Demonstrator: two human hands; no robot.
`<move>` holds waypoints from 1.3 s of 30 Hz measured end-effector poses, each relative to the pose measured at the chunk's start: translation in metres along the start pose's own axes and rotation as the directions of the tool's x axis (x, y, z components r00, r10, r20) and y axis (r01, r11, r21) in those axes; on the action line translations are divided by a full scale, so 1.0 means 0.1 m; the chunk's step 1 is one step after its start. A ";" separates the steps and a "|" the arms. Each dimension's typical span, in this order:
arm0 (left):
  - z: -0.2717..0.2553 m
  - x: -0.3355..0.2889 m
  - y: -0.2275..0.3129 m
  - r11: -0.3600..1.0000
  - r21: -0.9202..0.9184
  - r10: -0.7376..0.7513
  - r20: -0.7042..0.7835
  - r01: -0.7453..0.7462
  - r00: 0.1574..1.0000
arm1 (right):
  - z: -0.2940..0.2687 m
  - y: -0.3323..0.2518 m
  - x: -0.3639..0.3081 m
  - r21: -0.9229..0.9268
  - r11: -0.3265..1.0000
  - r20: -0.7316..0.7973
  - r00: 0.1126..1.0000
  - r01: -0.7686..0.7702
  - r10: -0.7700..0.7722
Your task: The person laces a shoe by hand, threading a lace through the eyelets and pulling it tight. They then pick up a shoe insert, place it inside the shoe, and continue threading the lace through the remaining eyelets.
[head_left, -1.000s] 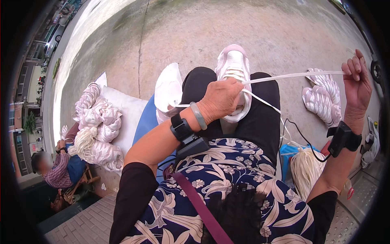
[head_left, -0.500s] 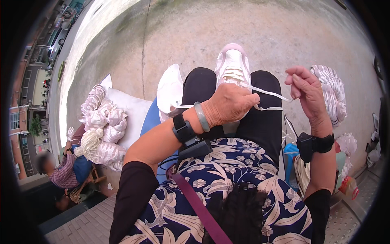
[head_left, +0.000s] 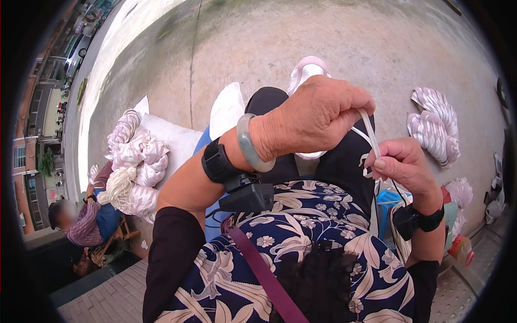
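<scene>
A white shoe with a pink toe edge point(head_left: 309, 69) points away from me between my knees, most of it hidden behind my left hand point(head_left: 318, 116). That hand is closed, pinching a white shoelace point(head_left: 371, 134) beyond the shoe's right side. Lower down, my right hand point(head_left: 401, 164) pinches the same lace between thumb and forefinger, so a short stretch runs taut between the two hands. Another strand of lace passes behind, over my right knee. To the left of my left knee stands a second white shoe piece point(head_left: 225, 110), partly covered by my left arm.
Bundles of white and pale pink shoe parts point(head_left: 139, 153) lie on a white sheet point(head_left: 175, 142) at left. More bundles point(head_left: 437, 129) rest on the concrete floor point(head_left: 253, 37) at right. Beside my right forearm is a blue bag point(head_left: 386, 202). A seated person point(head_left: 86, 229) is at far left.
My left hand has risen from the shoe and moved right with the lace. My right hand has come down and now pinches the lace below it.
</scene>
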State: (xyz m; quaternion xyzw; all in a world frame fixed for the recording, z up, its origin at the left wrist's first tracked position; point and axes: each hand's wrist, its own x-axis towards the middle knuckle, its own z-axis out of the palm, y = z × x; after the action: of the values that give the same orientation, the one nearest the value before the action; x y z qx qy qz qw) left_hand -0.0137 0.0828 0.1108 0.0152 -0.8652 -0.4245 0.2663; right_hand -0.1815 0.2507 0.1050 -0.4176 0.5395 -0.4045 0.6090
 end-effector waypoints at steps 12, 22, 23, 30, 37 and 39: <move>-0.22 0.04 0.36 0.993 -0.084 -0.030 0.505 0.084 0.863 | 0.13 -0.52 -0.19 -0.168 0.876 0.212 0.884 0.453 -0.416; 0.01 0.21 0.86 0.970 -0.083 0.244 0.390 -0.230 0.888 | 0.12 -0.55 -0.50 -0.100 0.829 0.252 0.820 0.550 -0.513; -0.03 0.25 0.83 0.952 -0.105 0.306 0.322 -0.287 0.896 | 0.13 -0.55 -0.51 -0.134 0.844 0.198 0.848 0.520 -0.491; -0.67 0.23 0.75 0.898 -0.395 -0.020 0.409 0.196 0.912 | 0.09 -0.41 -0.38 -0.200 0.944 -0.079 0.956 0.262 -0.282; -1.56 -0.23 0.20 0.798 -0.583 -0.371 -0.278 0.151 0.886 | -0.44 -0.10 -0.34 -0.030 0.966 -0.374 0.893 0.257 -0.250; -1.78 -0.39 0.07 0.792 -0.589 -0.459 -0.398 0.163 0.794 | -0.69 -0.10 -0.41 0.039 0.932 -0.440 0.844 0.360 -0.308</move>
State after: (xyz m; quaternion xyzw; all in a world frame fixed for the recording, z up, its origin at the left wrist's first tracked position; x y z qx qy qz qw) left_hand 0.1056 -0.0322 0.1872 0.2044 -0.5938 -0.6630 0.4076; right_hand -0.2541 0.2810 0.1226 -0.3691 0.5529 -0.6175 0.4205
